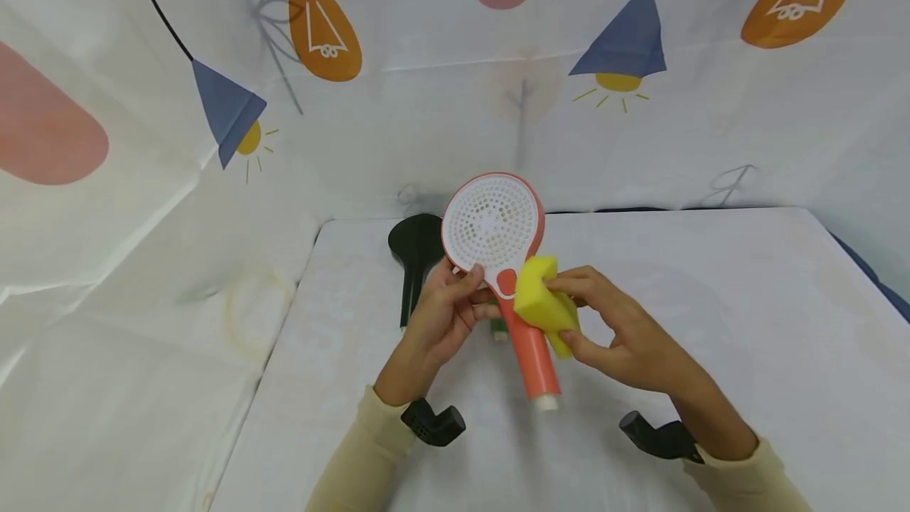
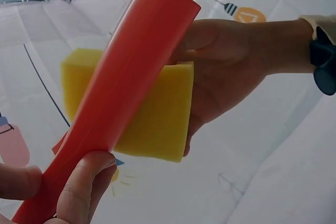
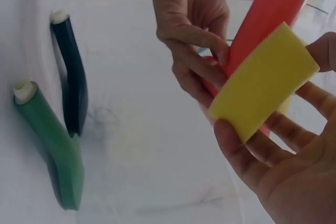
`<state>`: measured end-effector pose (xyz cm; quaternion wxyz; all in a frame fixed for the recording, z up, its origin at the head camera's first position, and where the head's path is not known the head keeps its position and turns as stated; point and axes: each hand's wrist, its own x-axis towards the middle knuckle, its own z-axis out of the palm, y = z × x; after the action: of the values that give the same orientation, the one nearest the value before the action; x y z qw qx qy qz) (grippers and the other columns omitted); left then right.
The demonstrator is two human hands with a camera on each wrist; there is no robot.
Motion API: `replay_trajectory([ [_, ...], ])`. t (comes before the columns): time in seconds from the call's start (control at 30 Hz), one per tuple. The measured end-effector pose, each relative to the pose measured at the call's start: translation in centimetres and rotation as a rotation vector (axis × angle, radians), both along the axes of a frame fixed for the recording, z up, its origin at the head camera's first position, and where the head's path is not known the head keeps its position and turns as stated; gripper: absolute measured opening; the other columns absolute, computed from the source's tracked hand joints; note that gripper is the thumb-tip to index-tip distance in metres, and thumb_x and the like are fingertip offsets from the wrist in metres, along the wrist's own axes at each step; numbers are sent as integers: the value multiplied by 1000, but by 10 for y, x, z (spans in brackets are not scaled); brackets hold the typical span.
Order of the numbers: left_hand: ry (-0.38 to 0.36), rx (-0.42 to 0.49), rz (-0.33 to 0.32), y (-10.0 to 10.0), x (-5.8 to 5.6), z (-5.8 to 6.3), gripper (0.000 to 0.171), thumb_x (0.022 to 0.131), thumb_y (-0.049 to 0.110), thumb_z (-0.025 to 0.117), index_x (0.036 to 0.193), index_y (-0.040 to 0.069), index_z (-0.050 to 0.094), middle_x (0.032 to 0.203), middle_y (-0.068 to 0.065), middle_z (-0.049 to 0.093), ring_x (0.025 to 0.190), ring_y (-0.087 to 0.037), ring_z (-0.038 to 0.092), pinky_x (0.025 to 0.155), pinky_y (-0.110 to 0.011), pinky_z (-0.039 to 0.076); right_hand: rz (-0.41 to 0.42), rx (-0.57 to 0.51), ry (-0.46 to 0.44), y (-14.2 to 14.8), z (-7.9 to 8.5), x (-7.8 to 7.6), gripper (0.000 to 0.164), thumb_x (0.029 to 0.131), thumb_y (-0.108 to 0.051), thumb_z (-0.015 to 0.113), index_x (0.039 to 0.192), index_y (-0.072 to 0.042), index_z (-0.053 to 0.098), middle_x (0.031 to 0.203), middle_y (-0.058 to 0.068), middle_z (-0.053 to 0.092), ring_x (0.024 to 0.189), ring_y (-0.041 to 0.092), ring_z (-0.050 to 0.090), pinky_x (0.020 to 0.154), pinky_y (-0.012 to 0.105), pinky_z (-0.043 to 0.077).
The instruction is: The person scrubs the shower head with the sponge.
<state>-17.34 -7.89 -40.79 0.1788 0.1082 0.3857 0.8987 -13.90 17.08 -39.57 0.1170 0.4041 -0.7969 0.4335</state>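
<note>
My left hand (image 1: 444,313) grips a red-orange shower head (image 1: 532,346) at its neck, just under the white perforated face, and holds it above the table. The handle slants down to the right and ends in a white threaded connector. Between fingers and thumb, my right hand (image 1: 626,330) holds a yellow sponge (image 1: 540,295). In the left wrist view the sponge (image 2: 157,114) lies against the far side of the red handle (image 2: 131,66). The right wrist view has the sponge (image 3: 265,82) bent around the handle, partly hiding it.
A dark shower head (image 1: 415,247) lies on the white table (image 1: 675,283) behind my left hand. A green shower head (image 3: 52,145) lies near it, mostly hidden in the head view. A white cloth printed with lamps (image 1: 426,125) hangs behind the table.
</note>
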Motion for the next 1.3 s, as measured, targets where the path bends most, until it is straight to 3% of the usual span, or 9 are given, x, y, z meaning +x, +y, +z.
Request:
replay_trajectory([
  [0.27,-14,6,54,-2,-1,1,39,105,6,43,142,7,35,118,-6,68,90,-19,74,73,-33,62,154,64,14,11,6,3,64,76,8,69,136,-11,54,126,1,56,109,8,53,92,17,47],
  [0.47,-17,5,71,-4,-2,1,38,105,6,43,142,9,35,116,-4,69,89,-18,73,75,-32,62,378,73,82,21,10,4,70,68,11,66,135,-6,55,127,7,55,113,14,53,94,20,47],
  [0.77,-1,-7,109,-6,-4,1,32,104,5,43,136,10,39,110,-2,69,78,-15,71,70,-27,61,654,166,66,29,13,12,76,64,8,70,136,-13,56,128,7,52,115,15,55,91,22,51],
  [0.93,13,-3,114,-7,-6,-1,30,104,5,42,134,10,41,108,-1,70,79,-15,72,71,-27,60,858,176,59,23,17,16,55,81,-3,63,135,-9,57,130,11,54,117,14,58,95,20,49],
  [1.03,18,7,108,-7,-7,-1,33,103,5,43,136,10,40,112,-1,70,80,-15,73,73,-28,60,939,82,102,22,22,15,43,95,-15,55,136,-5,54,127,18,55,115,19,58,92,21,50],
  [1.13,26,20,79,-6,-6,-1,37,104,6,43,140,12,39,116,0,69,82,-15,72,74,-27,59,848,-91,106,27,24,8,46,97,-14,53,141,1,47,132,21,52,117,23,54,91,24,49],
  [1.3,43,25,-4,-2,-3,-3,36,105,6,41,140,14,38,115,3,68,80,-11,68,67,-23,51,422,-343,-49,31,18,-3,60,91,11,54,147,11,32,142,14,46,124,22,49,103,24,44],
])
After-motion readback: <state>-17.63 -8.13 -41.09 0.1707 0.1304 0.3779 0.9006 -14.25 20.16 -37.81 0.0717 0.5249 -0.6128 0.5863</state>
